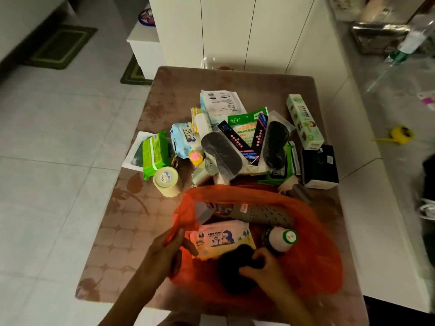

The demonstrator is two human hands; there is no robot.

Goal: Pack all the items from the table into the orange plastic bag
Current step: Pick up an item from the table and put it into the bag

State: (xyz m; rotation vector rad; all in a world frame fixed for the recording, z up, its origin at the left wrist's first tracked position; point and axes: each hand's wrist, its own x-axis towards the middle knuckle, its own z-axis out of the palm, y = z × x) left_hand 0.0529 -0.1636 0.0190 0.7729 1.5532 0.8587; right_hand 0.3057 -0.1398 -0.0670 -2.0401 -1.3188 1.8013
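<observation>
The orange plastic bag (313, 231) lies open at the near end of the brown table (122, 222). My left hand (164, 252) pinches the bag's left rim and holds it up. Inside the bag, my right hand (263, 267) grips a black round object (233, 271). A baby wipes pack (221, 236), a white bottle with a green cap (282, 238) and a grey perforated item (261, 215) also lie in the bag. Beyond it, a pile remains on the table: green wipes pack (155, 154), tape roll (167, 182), blue wipes pack (183, 140), black insoles (221, 154), long green box (303, 121), black box (320, 165).
White cabinets (235, 31) stand behind the table's far edge. A white counter (376, 184) runs along the right with a yellow object (400, 135) and a bottle (414, 36). Tiled floor with green mats (61, 45) lies to the left.
</observation>
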